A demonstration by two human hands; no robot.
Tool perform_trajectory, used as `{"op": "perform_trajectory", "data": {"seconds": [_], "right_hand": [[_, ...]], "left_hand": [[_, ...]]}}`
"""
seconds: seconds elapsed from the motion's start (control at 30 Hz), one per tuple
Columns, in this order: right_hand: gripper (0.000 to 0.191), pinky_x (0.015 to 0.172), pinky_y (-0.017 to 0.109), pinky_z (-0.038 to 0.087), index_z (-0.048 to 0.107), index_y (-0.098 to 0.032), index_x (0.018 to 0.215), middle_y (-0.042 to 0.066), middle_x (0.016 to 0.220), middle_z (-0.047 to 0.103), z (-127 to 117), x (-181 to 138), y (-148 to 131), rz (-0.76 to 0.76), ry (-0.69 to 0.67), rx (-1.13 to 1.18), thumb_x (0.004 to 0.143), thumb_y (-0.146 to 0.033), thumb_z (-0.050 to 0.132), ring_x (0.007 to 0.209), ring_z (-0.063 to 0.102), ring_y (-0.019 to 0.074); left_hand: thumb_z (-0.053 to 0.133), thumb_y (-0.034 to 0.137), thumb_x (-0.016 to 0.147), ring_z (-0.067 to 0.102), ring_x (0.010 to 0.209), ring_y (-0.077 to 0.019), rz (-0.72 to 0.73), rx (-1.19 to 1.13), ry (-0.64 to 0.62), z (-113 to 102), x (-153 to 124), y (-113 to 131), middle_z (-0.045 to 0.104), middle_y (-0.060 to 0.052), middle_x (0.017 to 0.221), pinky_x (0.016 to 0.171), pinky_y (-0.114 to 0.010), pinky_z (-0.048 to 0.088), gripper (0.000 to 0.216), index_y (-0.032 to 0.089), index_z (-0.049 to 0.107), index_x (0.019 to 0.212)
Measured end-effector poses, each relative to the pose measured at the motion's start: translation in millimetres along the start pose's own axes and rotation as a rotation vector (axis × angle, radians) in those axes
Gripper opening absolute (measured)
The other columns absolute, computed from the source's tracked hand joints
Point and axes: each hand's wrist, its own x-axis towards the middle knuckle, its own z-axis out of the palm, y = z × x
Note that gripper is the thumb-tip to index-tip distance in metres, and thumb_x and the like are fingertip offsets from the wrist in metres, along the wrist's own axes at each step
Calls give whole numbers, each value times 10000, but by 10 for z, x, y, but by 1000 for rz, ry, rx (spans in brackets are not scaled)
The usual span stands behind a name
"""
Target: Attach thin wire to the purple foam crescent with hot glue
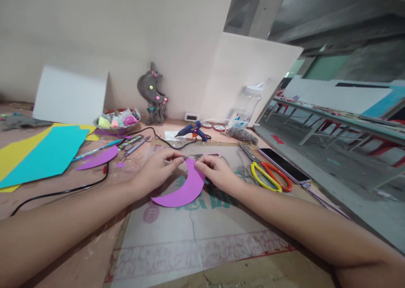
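Observation:
A purple crescent moon cut-out [186, 191], looking like craft foam or thick paper, is held just above the work sheet with its lower tip pointing left. My right hand [218, 174] pinches its upper right edge between thumb and fingers. At the crescent's upper tip, the thumb and fingers of my left hand [163, 167] are closed together; a thin grey strand seems to show there. Behind my hands lies a slim pink-handled tool [213, 155], partly hidden. Scissors [270, 174] with yellow and orange handles rest to the right of my right hand.
A blue glue gun [196, 131] stands behind, its black cord running left. Grey yarn [242, 135], a phone [284, 165] and a bottle [249, 104] are right. Left are coloured sheets [47, 153], purple offcuts [99, 158], pens and a bowl [117, 127]. A decorated grey moon [152, 89] leans against the wall.

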Motion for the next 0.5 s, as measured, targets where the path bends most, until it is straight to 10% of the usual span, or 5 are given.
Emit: {"op": "perform_trajectory", "data": {"seconds": [0.5], "right_hand": [[278,542,236,401,514,-178,755,-26,631,526,18,-2,27,16,-2,63,776,-443,598,565,488,105]], "left_hand": [[471,368,876,618,906,-195,-117,-96,86,-2,36,-44,676,-56,987,816,-322,492,242,202,611,983]]}}
